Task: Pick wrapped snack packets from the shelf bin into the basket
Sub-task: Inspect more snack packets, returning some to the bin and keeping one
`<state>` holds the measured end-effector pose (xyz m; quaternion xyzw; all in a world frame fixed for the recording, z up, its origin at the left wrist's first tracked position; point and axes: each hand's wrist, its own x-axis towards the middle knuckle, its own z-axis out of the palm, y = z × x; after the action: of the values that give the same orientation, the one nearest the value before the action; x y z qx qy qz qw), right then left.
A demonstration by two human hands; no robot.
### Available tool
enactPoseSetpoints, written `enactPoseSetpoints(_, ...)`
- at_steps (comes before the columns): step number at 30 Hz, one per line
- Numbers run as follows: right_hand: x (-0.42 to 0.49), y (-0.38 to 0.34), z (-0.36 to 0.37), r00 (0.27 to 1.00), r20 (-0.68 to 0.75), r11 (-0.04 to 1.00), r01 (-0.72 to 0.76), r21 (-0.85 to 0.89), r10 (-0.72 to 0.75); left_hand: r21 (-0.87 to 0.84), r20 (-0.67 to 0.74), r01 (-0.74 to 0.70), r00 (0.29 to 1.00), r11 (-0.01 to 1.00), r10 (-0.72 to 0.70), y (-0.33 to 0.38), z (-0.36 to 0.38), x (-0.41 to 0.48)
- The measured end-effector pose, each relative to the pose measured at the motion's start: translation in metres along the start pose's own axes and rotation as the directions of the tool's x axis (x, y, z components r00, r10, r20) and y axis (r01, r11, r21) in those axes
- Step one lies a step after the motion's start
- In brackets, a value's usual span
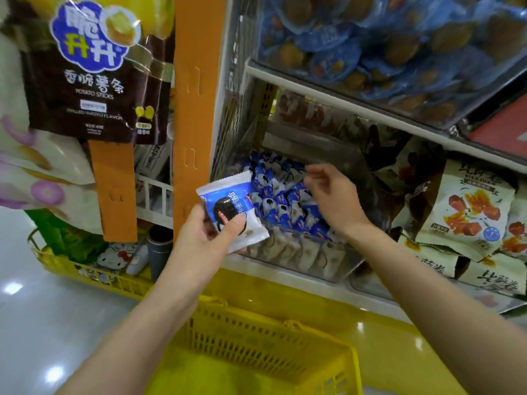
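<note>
Snack packet (228, 192) clamped in the left hand (205, 235) at the bin's (336, 260) front-left corner.
Right hand (333, 198) held over the bin, seemingly curled; grip cannot be told.

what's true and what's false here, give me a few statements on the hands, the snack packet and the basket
1. The left hand holds a blue and white snack packet. True.
2. The right hand is down inside the yellow basket. False: it is over the shelf bin.
3. The yellow basket lies below both hands. True.
4. The held snack packet already lies in the basket. False: it is held up in front of the shelf bin.
5. The shelf bin is full of red packets. False: they are blue and white.
</note>
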<state>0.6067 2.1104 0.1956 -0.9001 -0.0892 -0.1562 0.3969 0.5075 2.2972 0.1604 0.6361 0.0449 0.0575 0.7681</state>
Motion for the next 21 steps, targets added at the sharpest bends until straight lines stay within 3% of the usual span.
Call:
enactPoseSetpoints(3, 0.042, 0.022, 0.012, 0.981, 0.071, 0.976, -0.169, -0.136, 0.179, -0.014, -0.007, -0.009, 1.0, 1.0, 0.009, 0.003, -0.001, 0.002)
enactPoseSetpoints(9, 0.072, 0.049, 0.027, 0.934, 0.096, 0.898, -0.297, -0.324, 0.343, -0.039, 0.036, -0.045, 0.998, 0.998, 0.046, 0.006, -0.008, 0.005)
enactPoseSetpoints(18, 0.087, 0.054, 0.033, 0.885, 0.162, 0.81, -0.308, -0.5, 0.437, -0.068, 0.096, -0.055, 0.993, 0.996, 0.062, 0.009, -0.006, 0.007)
enactPoseSetpoints(21, 0.087, 0.055, 0.027, 0.887, 0.139, 0.828, -0.341, -0.445, 0.44, -0.093, 0.093, -0.044, 0.994, 0.995, 0.052, 0.006, -0.004, 0.006)
